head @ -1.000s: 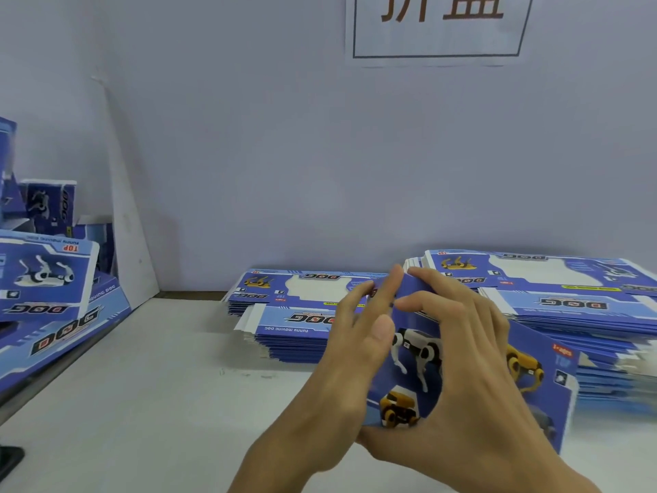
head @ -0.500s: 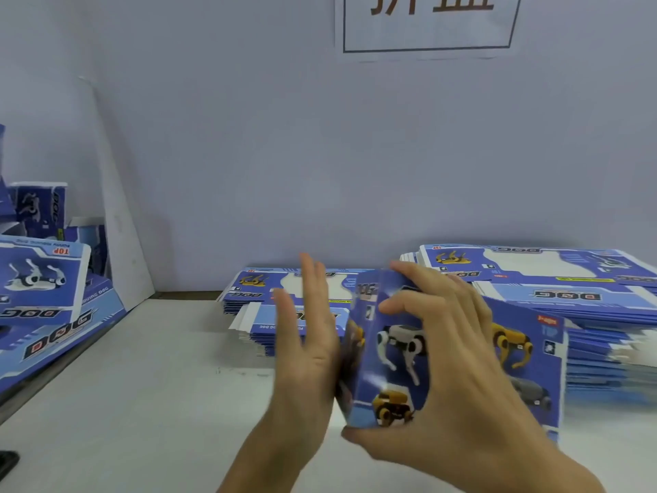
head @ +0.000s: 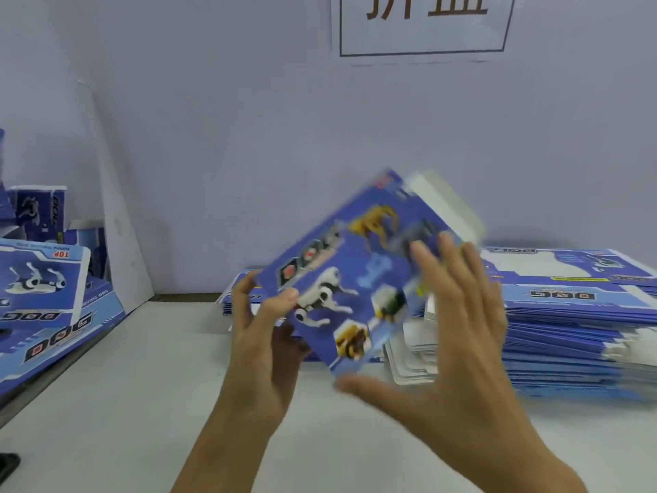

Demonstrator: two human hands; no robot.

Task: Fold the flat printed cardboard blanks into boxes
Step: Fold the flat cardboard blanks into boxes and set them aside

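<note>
Your white table (head: 149, 403) carries two stacks of flat blanks (head: 576, 325) behind, one heap of folded boxes (head: 39, 279) left; your left hand (head: 263, 354) grips the tilted, blurred box (head: 359, 275) held above it; your right hand (head: 458, 354) is spread, fingers straight.

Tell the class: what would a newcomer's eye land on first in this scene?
First, the blue printed box held tilted in mid-air at centre, the left hand gripping its lower-left corner and the right hand spread open over its right side. Next, the stack of flat blanks on the table at right, then the wall sign above.
</note>
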